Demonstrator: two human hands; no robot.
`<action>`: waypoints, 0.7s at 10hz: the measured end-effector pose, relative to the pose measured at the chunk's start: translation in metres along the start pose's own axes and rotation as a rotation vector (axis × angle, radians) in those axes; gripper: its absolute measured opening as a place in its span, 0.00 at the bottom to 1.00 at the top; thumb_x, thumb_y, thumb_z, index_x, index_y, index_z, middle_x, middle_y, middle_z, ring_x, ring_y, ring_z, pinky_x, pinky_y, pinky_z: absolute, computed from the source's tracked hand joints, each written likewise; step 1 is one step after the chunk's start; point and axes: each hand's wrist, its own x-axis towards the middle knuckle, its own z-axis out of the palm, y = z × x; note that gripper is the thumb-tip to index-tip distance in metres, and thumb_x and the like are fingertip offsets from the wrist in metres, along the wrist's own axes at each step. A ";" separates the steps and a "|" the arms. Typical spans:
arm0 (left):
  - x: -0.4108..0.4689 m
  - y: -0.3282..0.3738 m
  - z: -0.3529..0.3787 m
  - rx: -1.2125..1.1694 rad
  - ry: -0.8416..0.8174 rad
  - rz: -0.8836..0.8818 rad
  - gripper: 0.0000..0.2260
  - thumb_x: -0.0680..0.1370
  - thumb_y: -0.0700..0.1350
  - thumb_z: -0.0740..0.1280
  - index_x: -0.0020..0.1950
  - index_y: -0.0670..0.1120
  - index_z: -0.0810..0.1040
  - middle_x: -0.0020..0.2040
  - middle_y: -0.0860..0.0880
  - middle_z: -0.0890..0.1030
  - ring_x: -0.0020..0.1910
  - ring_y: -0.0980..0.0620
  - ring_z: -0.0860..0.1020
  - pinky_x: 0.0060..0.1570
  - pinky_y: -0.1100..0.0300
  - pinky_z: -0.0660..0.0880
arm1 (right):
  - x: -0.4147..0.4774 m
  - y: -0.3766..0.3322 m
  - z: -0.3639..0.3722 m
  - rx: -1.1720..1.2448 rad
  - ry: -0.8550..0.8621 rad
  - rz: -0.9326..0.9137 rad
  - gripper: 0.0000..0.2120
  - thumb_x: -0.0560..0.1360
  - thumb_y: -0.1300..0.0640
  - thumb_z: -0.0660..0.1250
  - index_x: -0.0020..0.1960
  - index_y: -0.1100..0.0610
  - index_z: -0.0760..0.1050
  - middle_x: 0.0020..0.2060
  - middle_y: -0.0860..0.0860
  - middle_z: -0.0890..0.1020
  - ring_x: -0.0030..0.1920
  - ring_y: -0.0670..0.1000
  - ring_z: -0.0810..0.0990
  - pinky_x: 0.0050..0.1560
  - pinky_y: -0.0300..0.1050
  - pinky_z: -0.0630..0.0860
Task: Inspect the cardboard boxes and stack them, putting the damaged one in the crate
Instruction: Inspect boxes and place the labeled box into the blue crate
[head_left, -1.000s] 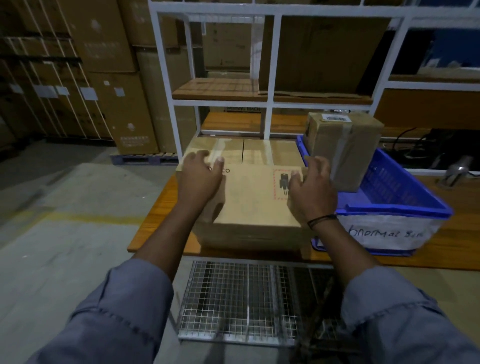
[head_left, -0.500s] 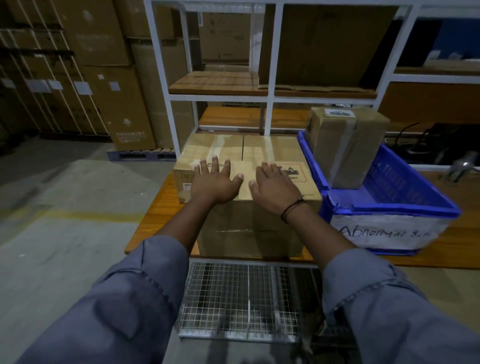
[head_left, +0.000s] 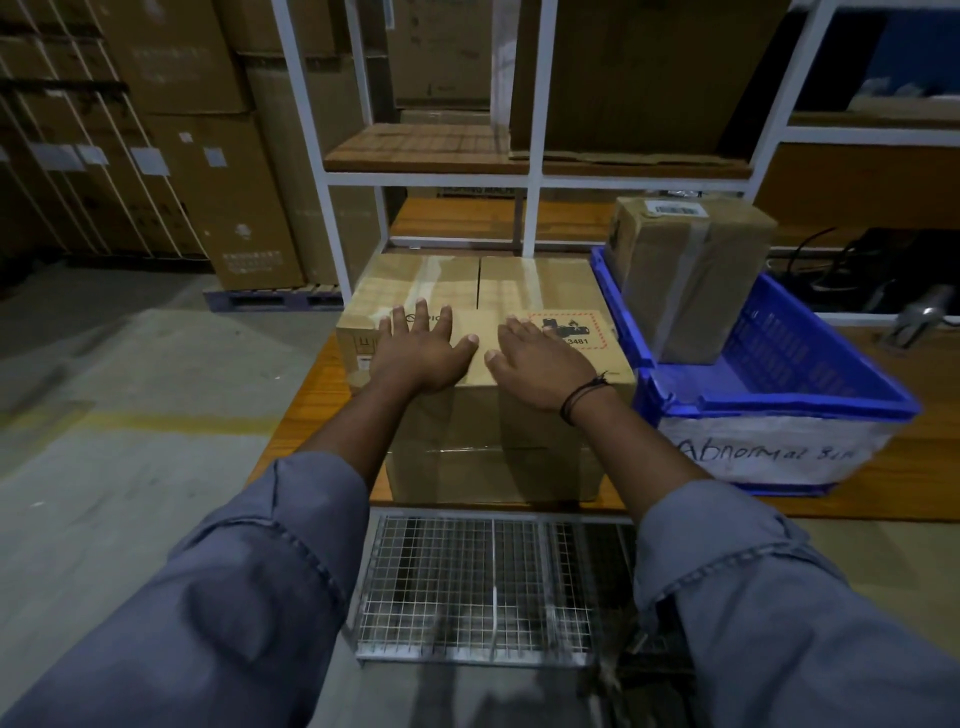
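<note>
Table (head_left: 322, 395): wooden, bearing boxes and crate.
Crate (head_left: 769, 395): blue, right of stack; taped box (head_left: 691, 275) upright inside.
Stacked boxes (head_left: 493, 441): at table's near edge.
Left hand (head_left: 423, 353): flat, fingers spread, gripping nothing.
Right hand (head_left: 540, 361): likewise flat on top.

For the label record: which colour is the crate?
Blue, with a white handwritten label on its front; the head view shows the crate best.

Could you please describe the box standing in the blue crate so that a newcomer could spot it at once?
Find the blue crate at the right of the wooden table, hand-labelled "Abnormal". The small taped box stands upright inside it. Unlike the stacked boxes beside it, it is narrow, with a barcode label on top.
</note>
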 end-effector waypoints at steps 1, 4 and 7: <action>-0.001 0.000 -0.001 0.001 0.004 -0.001 0.35 0.83 0.68 0.45 0.85 0.52 0.46 0.85 0.43 0.44 0.83 0.36 0.42 0.80 0.39 0.41 | 0.000 0.013 -0.006 0.024 -0.012 0.046 0.31 0.86 0.42 0.49 0.83 0.59 0.53 0.83 0.57 0.53 0.83 0.57 0.52 0.80 0.54 0.52; -0.001 -0.004 0.000 0.005 -0.009 -0.012 0.35 0.82 0.69 0.45 0.85 0.52 0.46 0.85 0.43 0.44 0.83 0.36 0.42 0.80 0.39 0.41 | 0.000 0.012 0.000 0.011 0.014 0.048 0.30 0.86 0.44 0.48 0.82 0.60 0.56 0.83 0.58 0.56 0.82 0.57 0.55 0.81 0.56 0.54; -0.002 0.001 -0.002 0.009 -0.002 0.000 0.35 0.82 0.69 0.45 0.85 0.52 0.46 0.85 0.43 0.44 0.83 0.36 0.43 0.80 0.40 0.41 | -0.004 0.034 -0.008 0.033 -0.027 0.102 0.32 0.86 0.42 0.48 0.84 0.60 0.51 0.83 0.58 0.53 0.83 0.56 0.51 0.81 0.53 0.49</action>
